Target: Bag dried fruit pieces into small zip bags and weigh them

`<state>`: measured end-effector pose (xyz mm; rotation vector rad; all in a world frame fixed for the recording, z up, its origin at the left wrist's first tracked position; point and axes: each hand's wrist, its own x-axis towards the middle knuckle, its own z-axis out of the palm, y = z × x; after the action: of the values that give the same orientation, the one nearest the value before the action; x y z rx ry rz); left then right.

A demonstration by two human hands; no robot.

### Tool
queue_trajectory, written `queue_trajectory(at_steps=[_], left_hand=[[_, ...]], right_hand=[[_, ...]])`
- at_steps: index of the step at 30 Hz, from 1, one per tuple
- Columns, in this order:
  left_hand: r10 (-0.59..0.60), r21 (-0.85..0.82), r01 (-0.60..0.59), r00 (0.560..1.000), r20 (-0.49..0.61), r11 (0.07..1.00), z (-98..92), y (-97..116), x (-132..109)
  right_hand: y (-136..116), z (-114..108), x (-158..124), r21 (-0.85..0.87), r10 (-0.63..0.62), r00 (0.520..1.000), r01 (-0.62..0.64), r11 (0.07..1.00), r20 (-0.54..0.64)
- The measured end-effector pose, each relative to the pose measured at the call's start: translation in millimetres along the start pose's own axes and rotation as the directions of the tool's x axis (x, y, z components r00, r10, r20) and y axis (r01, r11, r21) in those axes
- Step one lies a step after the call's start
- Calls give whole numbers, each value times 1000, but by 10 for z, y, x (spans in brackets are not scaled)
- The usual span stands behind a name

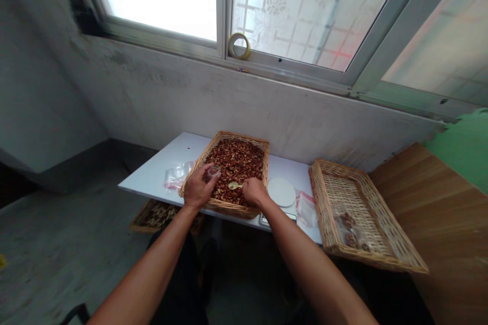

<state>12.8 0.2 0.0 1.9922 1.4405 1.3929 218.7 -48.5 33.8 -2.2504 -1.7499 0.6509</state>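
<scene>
A wicker basket [266, 162] on the white table holds a broad layer of reddish-brown dried pieces [238, 155]. Over its left side, my left hand [197, 186] is closed around a small clear plastic bag [213, 171]; what lies inside the bag is hard to make out. My right hand [254, 191] grips the handle of a pale yellow spoon [234, 185], whose bowl is low over the dried pieces near the basket's front. Whether the spoon touches them I cannot tell.
Right of the basket is a kitchen scale [281, 192] with a round white plate. Clear bags lie on the table [152, 177] at left [178, 175] and right [306, 209]. A second wicker basket [328, 203] holds several filled bags [348, 231]. Another basket [139, 226] sits below. Tape [247, 51] stands on the sill.
</scene>
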Motion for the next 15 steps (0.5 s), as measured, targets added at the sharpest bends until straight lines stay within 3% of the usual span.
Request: queue_trajectory(at_steps=[5, 15], left_hand=[[-20, 16, 19, 1000, 23, 1000, -17, -16, -3], [-26, 124, 18, 997, 68, 992, 8, -108, 22]], right_hand=[[-135, 232, 177, 107, 98, 995, -96, 990, -15], [-16, 368, 220, 311, 104, 992, -78, 947, -67]])
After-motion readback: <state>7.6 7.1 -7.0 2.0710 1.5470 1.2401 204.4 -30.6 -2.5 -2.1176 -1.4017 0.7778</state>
